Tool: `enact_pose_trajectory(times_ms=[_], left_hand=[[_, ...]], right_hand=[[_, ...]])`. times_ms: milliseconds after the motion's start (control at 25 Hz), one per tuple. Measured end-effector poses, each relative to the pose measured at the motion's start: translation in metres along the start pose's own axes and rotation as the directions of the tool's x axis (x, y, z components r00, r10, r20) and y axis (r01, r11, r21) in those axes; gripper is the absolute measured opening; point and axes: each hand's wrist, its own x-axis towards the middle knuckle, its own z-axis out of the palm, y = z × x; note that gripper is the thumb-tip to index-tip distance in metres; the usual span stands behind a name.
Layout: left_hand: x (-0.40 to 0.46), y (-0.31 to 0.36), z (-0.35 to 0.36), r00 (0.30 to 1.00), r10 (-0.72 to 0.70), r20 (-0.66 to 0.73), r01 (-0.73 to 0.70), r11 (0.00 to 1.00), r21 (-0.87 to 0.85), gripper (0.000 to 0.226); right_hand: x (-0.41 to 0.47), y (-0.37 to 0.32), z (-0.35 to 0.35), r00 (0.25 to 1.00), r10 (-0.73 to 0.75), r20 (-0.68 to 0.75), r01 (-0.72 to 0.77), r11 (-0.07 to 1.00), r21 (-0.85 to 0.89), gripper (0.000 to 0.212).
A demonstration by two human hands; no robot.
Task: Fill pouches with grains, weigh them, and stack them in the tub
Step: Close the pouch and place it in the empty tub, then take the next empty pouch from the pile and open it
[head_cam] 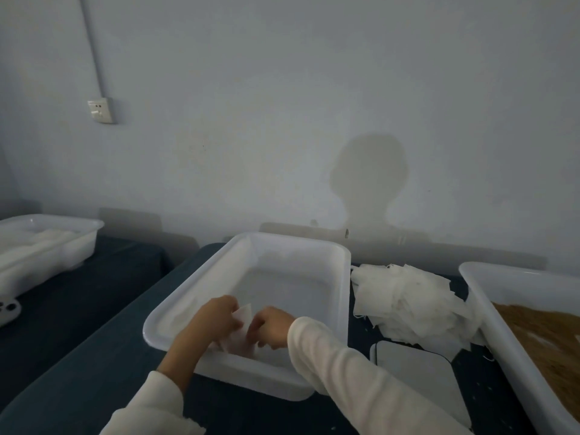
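A white pouch [241, 334] stands in the near part of the big white tub [342, 255] in the middle of the table. My left hand [216, 318] grips its left side and my right hand [270, 328] grips its right side, both inside the tub. A heap of empty white pouches [405, 302] lies just right of the tub. In front of that heap sits a flat scale [417, 368] with a pale plate. At the far right, a white tray [477, 296] holds brown grains [546, 337].
Another white tub [78, 243] with pale contents stands at the far left on a dark cloth. A small white device [8, 310] lies near the left edge. A wall with a socket [101, 110] rises close behind the table.
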Motion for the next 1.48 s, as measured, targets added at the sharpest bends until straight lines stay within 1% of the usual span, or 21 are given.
enact_pose_trajectory(times_ms=[40,120,280,320,360,400,440,520,600,640,720,760,840,880,960,1000,1120,1240,1360,1480], left_hand=[[0.001,-0.004,0.002,1.000,-0.012,0.013,0.011,1.000,0.023,0.021],[0.003,-0.011,0.005,1.000,-0.029,0.000,0.029,0.997,0.067,0.020],[0.004,-0.013,0.009,0.998,-0.016,-0.054,0.025,0.986,0.168,0.019],[0.002,-0.011,0.009,0.997,-0.009,-0.074,0.023,0.982,0.188,0.020],[0.000,-0.009,0.009,0.995,-0.002,-0.102,0.022,0.982,0.189,0.021],[-0.002,-0.005,0.008,0.990,0.010,-0.140,0.014,0.985,0.173,0.023],[-0.004,-0.001,0.007,0.982,0.030,-0.186,-0.001,0.988,0.153,0.024],[-0.009,0.013,0.005,0.950,0.095,-0.296,-0.063,0.991,0.118,0.026],[-0.015,0.034,0.005,0.902,0.162,-0.401,-0.146,0.987,0.068,0.025],[-0.017,0.046,0.005,0.879,0.186,-0.438,-0.190,0.981,0.037,0.024],[-0.022,0.068,0.008,0.851,0.223,-0.476,-0.269,0.963,-0.031,0.019],[-0.023,0.078,0.011,0.845,0.235,-0.481,-0.299,0.952,-0.059,0.016],[-0.024,0.097,0.021,0.839,0.264,-0.476,-0.348,0.933,-0.095,0.012],[-0.024,0.105,0.027,0.836,0.284,-0.470,-0.367,0.925,-0.095,0.010],[-0.024,0.119,0.038,0.832,0.315,-0.457,-0.392,0.916,-0.082,0.009],[-0.023,0.125,0.043,0.829,0.330,-0.452,-0.405,0.911,-0.078,0.011],[-0.017,0.142,0.050,0.823,0.374,-0.428,-0.441,0.895,-0.065,0.015],[-0.014,0.153,0.052,0.818,0.415,-0.399,-0.472,0.880,-0.052,0.017],[-0.013,0.154,0.054,0.815,0.433,-0.385,-0.486,0.872,-0.049,0.017],[-0.012,0.153,0.054,0.821,0.432,-0.373,-0.484,0.874,-0.054,0.017]], right_hand=[[0.001,-0.002,0.005,0.997,-0.003,0.080,0.004,1.000,-0.015,0.028],[0.003,-0.003,0.011,0.985,-0.009,0.173,0.012,1.000,-0.019,0.031],[0.000,0.000,0.010,0.965,-0.025,0.262,0.027,1.000,-0.004,0.035],[-0.003,0.001,0.008,0.963,-0.045,0.266,0.053,0.998,-0.022,0.035],[-0.007,0.003,0.005,0.968,-0.078,0.237,0.092,0.994,-0.050,0.035],[-0.012,0.006,0.000,0.977,-0.120,0.177,0.133,0.989,-0.065,0.034],[-0.019,0.010,-0.008,0.982,-0.159,0.100,0.165,0.985,-0.054,0.033],[-0.037,0.023,-0.031,0.977,-0.201,-0.067,0.203,0.979,0.033,0.028],[-0.058,0.045,-0.065,0.949,-0.191,-0.251,0.216,0.974,0.073,0.025],[-0.069,0.059,-0.083,0.920,-0.169,-0.353,0.204,0.977,0.066,0.023],[-0.089,0.092,-0.115,0.831,-0.076,-0.551,0.139,0.987,0.074,0.022],[-0.096,0.108,-0.129,0.782,-0.009,-0.623,0.089,0.991,0.097,0.022],[-0.099,0.139,-0.150,0.700,0.120,-0.704,-0.036,0.990,0.133,0.019],[-0.095,0.151,-0.155,0.677,0.169,-0.716,-0.108,0.986,0.130,0.017],[-0.082,0.166,-0.158,0.680,0.225,-0.698,-0.225,0.970,0.092,0.009],[-0.074,0.171,-0.156,0.690,0.237,-0.683,-0.254,0.964,0.078,0.004],[-0.051,0.173,-0.148,0.696,0.274,-0.664,-0.321,0.945,0.053,0.018],[-0.036,0.171,-0.144,0.684,0.334,-0.649,-0.446,0.895,-0.009,0.036],[-0.026,0.175,-0.142,0.634,0.398,-0.663,-0.564,0.824,-0.045,0.051],[-0.019,0.180,-0.139,0.600,0.429,-0.675,-0.622,0.781,-0.056,0.063]])
